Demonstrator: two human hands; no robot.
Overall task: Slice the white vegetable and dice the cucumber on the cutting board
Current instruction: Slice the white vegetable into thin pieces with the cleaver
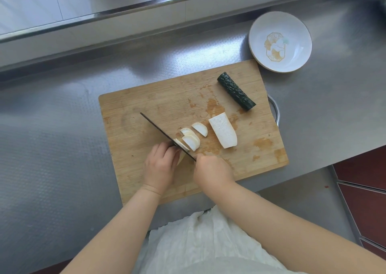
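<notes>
I see a steel counter [62, 148] with a dimpled surface; behind it runs a raised steel ledge [125, 10] under pale wall tiles [31, 0], and beside its right end lies reddish floor [365, 200].

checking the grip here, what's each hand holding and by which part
The right hand grips the knife by its handle, hidden in the fist. The left hand holds the white vegetable piece being cut, fingers curled on top.

Lying on one board [146, 106]: one cucumber piece [236, 91], one white half-block [223, 131], about four white slices [191, 137]. One knife [158, 130] is cutting; one bowl [279, 41] is sitting beside.
</notes>
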